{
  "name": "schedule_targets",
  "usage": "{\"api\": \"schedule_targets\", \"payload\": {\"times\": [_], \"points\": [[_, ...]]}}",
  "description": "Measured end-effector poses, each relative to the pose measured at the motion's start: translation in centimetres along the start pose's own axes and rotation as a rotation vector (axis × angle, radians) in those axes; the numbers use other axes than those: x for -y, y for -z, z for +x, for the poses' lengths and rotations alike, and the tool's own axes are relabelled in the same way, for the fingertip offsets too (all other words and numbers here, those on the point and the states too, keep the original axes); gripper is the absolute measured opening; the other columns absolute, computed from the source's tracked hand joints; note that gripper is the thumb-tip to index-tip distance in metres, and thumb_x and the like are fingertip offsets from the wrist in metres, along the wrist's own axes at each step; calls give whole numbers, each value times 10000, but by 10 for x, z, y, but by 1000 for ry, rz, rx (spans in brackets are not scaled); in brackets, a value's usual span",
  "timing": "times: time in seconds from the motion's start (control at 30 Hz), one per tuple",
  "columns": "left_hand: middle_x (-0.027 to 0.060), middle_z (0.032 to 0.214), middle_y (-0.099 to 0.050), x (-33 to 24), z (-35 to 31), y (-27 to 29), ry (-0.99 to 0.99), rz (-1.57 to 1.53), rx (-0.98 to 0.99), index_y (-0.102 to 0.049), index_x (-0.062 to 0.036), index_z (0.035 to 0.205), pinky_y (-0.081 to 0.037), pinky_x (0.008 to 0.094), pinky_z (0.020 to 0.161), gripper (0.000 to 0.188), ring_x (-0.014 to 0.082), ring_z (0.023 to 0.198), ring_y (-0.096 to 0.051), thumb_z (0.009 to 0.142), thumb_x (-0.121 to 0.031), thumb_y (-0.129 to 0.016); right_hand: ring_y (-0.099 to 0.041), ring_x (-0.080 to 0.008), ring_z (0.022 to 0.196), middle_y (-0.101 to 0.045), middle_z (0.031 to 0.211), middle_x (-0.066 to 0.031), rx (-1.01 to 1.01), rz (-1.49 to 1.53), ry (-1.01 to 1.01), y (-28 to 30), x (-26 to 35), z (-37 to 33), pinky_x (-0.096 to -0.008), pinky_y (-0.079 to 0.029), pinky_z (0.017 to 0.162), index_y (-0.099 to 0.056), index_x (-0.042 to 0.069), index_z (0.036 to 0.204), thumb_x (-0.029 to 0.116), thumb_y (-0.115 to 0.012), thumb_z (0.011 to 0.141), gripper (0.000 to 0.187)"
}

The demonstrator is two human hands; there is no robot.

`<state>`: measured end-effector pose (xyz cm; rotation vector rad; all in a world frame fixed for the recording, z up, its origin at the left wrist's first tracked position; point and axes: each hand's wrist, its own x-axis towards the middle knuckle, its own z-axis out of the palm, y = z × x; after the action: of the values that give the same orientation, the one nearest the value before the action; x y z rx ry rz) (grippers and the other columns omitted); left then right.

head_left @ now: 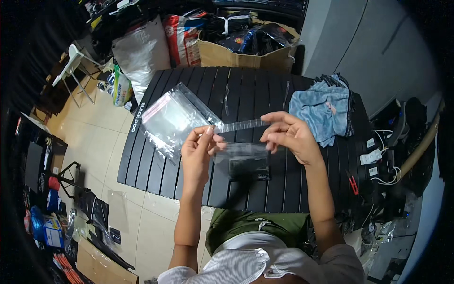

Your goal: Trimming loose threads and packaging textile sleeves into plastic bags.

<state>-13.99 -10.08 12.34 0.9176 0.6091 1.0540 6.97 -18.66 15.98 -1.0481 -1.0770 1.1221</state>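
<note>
Between my two hands a narrow clear plastic strip [242, 125] stretches almost level above the black slatted table [189, 182]. My left hand [198, 144] is closed, pinching its left end between thumb and fingers. At the other end, my right hand [294, 138] has curled fingers around the strip, the index finger raised above the thumb. Just below hangs or lies a clear plastic bag [248, 162] with something dark and folded inside, blurred. Its upper corners come close to both hands' lower fingers; whether they grip it is unclear.
Flat clear bags [172, 116] lie stacked at the table's left. Blue folded cloths [321, 111] are piled at the far right, red-handled snips [353, 183] nearer. Behind the table stand a filled cardboard box [246, 60] and sacks [142, 54]. White power cables [383, 154] run along the right side.
</note>
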Motion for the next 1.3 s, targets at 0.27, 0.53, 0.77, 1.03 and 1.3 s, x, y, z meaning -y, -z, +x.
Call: {"api": "schedule_targets", "payload": {"times": [0.27, 0.53, 0.77, 1.03, 1.3], "points": [[121, 907, -635, -3, -2, -20, -3, -24, 71, -483, 26, 1156, -489, 239, 738, 368, 155, 794, -621, 819, -57, -606, -610, -119, 660, -639, 798, -124, -37, 115, 27, 12, -10, -11, -231, -513, 601, -460, -13, 1186, -15, -607, 779, 433], [118, 854, -636, 17, -2, -14, 117, 18, 88, -600, 37, 904, -459, 219, 670, 145, 139, 760, -602, 779, -27, -638, -617, -150, 773, -632, 865, -121, -35, 135, 68, 9, -13, -16, -257, -504, 704, -425, -14, 1231, -14, -609, 762, 504], [92, 813, -643, 19, -10, -21, -88, 286, -14, -627, 30, 859, -445, 207, 663, 111, 98, 698, -565, 761, -11, -659, -634, -174, 809, -653, 900, -144, 39, 135, -22, 8, -21, -17, -270, -501, 724, -584, -33, 1029, 13, -619, 771, 265], [40, 777, -629, 15, -18, -28, -183, 383, -13, -629, 10, 815, -438, 196, 652, 61, 71, 695, -552, 774, -27, -657, -632, -138, 730, -660, 813, -120, -105, 109, 104, 6, -34, -18, -225, -490, 647, -625, -43, 907, 40, -618, 804, 133], [65, 892, -611, 12, -14, -19, -646, 737, -207, -611, 22, 901, -426, 196, 683, 179, 74, 761, -538, 864, -151, -579, -602, -168, 712, -644, 853, -97, -372, -631, 645, -21, -29, -27, -240, -460, 577, -629, -7, 843, -37, -624, 739, 108]]}}
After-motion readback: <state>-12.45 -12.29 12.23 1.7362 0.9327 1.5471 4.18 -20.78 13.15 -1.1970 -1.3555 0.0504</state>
